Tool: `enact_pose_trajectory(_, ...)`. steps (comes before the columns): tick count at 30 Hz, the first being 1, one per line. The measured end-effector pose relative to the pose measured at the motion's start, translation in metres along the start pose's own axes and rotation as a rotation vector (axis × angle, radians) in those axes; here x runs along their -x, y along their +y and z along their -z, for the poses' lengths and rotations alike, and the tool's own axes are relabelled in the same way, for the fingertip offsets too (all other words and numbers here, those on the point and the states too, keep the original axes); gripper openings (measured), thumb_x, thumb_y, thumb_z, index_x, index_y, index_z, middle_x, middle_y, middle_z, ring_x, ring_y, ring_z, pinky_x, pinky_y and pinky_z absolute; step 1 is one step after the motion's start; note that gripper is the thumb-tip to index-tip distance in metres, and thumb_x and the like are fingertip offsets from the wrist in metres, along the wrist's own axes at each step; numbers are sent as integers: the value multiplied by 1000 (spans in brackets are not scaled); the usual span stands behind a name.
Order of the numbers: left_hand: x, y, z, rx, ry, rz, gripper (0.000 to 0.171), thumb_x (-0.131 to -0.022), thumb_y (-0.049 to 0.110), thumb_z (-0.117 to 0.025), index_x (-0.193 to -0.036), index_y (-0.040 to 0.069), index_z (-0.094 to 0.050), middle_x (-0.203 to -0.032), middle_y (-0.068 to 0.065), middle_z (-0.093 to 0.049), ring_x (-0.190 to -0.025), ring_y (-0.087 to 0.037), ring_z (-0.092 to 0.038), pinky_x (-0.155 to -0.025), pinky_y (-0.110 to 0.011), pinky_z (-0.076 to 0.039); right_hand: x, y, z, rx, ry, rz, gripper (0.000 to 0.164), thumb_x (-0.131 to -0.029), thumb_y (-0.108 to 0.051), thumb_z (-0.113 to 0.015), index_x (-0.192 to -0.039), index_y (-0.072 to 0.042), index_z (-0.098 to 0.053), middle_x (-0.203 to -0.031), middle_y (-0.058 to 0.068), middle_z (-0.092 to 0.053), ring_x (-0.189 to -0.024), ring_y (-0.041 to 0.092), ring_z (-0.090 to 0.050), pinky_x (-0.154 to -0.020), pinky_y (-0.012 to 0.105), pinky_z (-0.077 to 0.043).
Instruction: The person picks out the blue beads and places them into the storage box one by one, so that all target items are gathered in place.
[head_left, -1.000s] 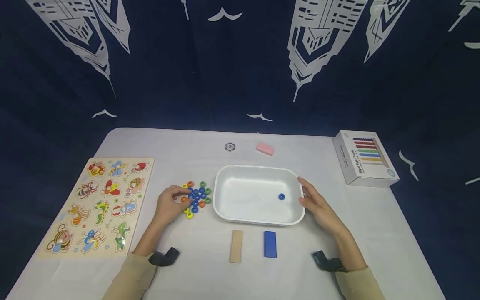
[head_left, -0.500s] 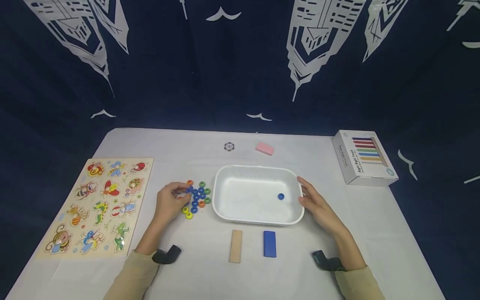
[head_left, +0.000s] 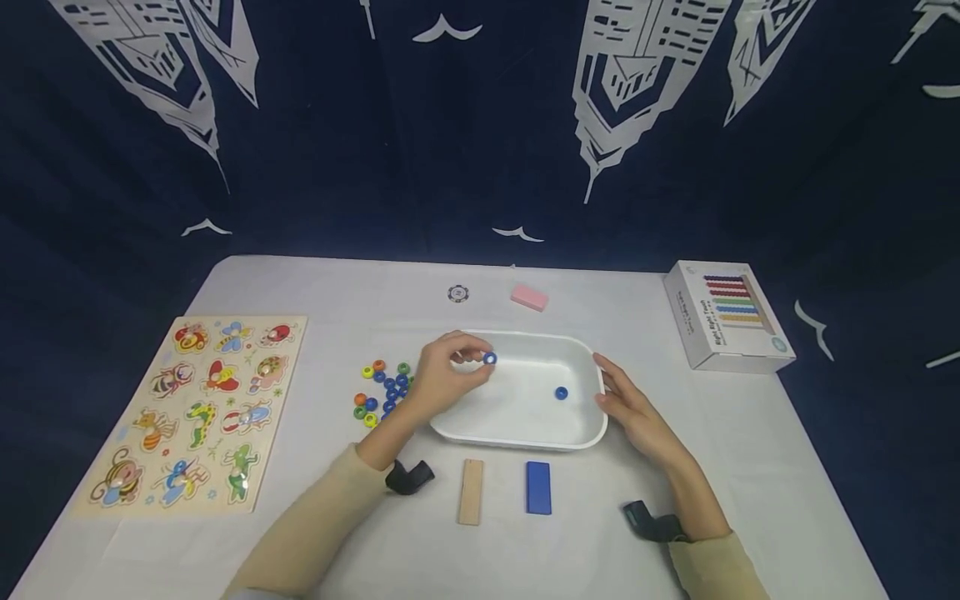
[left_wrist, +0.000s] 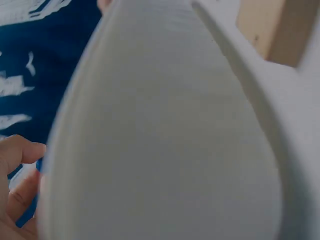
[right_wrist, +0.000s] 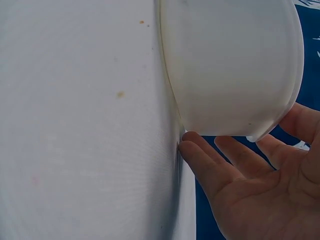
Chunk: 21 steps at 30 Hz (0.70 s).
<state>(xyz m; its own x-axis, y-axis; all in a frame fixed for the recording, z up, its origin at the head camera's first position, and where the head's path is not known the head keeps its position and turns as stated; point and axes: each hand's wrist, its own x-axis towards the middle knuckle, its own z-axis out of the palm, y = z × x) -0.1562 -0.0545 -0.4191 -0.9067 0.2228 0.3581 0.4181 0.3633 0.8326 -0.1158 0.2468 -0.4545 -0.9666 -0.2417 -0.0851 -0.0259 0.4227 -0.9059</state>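
Fingertips of the left hand (head_left: pixel 442 375) pinch a blue bead (head_left: pixel 490 358), with the tray (head_left: pixel 517 417) beneath them; a low, soft release would likely limit bouncing. Rightward, the right hand (head_left: pixel 641 421) rests loosely extended against the tray.

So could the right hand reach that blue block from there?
Probably yes: nothing covers the blue block, and the right hand is near, though it would have to leave the white tray.

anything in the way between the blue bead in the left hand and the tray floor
Nothing visible: the left hand holds the bead over the white tray, and the other blue bead inside lies off to the right.
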Motion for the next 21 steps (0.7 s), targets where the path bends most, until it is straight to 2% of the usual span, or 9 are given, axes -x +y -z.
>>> enact_pose_trajectory(4,-19,-1,-32,24,-121,-4,19,-68,13,-73,-87,13,-68,-66,4,-59,-65,-8,-52,-62,-21,-47,-1,0,-2,-8,-1,-1,54,-92,-28,-44,-140,-32,-20,-141,16,-30,-127,36,-31,-99,58,-22)
enact_pose_trajectory(9,-31,-13,-62,54,-258,73,19,-68,10,-73,-86,9,-68,-63,2,-59,-58,-4,-49,-54,-16,-43,-1,-1,-3,-14,-14,4,54,-92,-26,-43,-140,-32,-19,-142,16,-30,-127,36,-31,-99,59,-22)
enact_pose_trajectory(13,-32,-20,-78,14,-339,127,18,-68,12,-73,-85,12,-68,-63,5,-60,-57,-3,-53,-56,-16,-45,0,-1,0,4,-11,-3,54,-92,-27,-43,-140,-32,-19,-141,17,-30,-127,37,-30,-99,59,-22)
enact_pose_trajectory(17,-30,-24,-88,-45,-397,135,16,-69,14,-73,-85,15,-69,-62,8,-60,-57,-2,-54,-59,-15,-44,0,-1,1,-2,-5,-17,54,-92,-26,-43,-140,-32,-19,-142,18,-28,-128,39,-28,-99,59,-22)
enact_pose_trajectory(21,-28,-25,-92,-96,-431,141,17,-70,15,-72,-87,14,-69,-61,9,-60,-55,-1,-53,-61,-14,-43,-1,-1,0,-13,-16,-16,54,-92,-26,-43,-140,-31,-18,-142,19,-27,-128,40,-28,-99,59,-22)
